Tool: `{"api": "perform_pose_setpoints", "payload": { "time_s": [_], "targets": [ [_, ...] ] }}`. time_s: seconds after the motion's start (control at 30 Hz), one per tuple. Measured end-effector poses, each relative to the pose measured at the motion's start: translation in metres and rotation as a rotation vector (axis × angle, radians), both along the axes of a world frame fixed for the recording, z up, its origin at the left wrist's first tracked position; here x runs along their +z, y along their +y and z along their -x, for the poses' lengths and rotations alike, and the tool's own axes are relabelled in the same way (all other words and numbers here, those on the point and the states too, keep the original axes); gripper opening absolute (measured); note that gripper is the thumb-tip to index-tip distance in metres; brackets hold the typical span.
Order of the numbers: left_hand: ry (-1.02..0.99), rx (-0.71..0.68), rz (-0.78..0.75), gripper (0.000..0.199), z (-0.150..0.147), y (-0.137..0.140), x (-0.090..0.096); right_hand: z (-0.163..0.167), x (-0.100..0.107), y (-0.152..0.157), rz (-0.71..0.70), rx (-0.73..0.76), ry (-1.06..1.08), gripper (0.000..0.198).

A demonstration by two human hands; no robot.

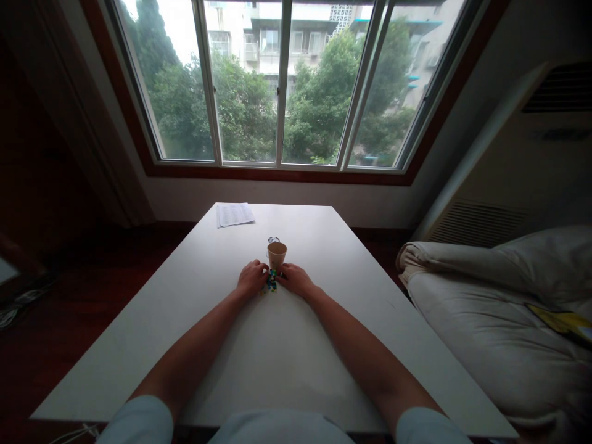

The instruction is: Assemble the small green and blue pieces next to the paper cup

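Note:
A brown paper cup [277, 251] stands upright on the white table. Right in front of it lies a small pile of tiny blue, green and yellow pieces [272, 282], too small for me to tell their kind. My left hand [253, 275] rests at the left edge of the pile, its fingers curled in towards the pieces. From the other side my right hand [295, 279] reaches in, fingers bent and thumb close to the pieces. What either hand's fingertips hold, if anything, is too small to make out.
A thin dark loop [273, 239] lies just behind the cup. Printed sheets of paper [235, 214] are at the far left of the white table [351, 345]. To the right is a padded, cloth-covered seat [467, 308]; a window is beyond the far edge.

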State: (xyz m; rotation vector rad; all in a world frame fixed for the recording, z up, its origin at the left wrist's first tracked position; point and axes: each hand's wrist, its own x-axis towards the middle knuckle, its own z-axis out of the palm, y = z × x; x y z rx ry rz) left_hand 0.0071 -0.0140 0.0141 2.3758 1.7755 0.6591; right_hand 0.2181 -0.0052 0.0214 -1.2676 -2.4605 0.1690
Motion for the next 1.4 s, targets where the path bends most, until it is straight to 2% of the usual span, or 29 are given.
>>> {"api": "perform_pose_setpoints", "payload": {
  "time_s": [0.27,0.7,0.97,1.4],
  "targets": [
    [-0.003,-0.002,0.018,0.025,-0.001,-0.002,0.003,0.003,-0.003,0.002,-0.017,0.041,0.017,0.014],
    [-0.002,0.009,0.035,0.026,-0.002,-0.004,0.006,0.002,-0.012,0.007,-0.016,0.077,0.189,0.012],
    [-0.003,0.006,0.033,0.026,-0.003,-0.005,0.008,0.004,-0.005,0.001,-0.026,0.039,0.173,0.008],
    [-0.004,0.017,0.056,0.026,-0.004,-0.006,0.01,0.006,0.001,-0.003,-0.065,0.063,0.208,0.003]
  ]
}}
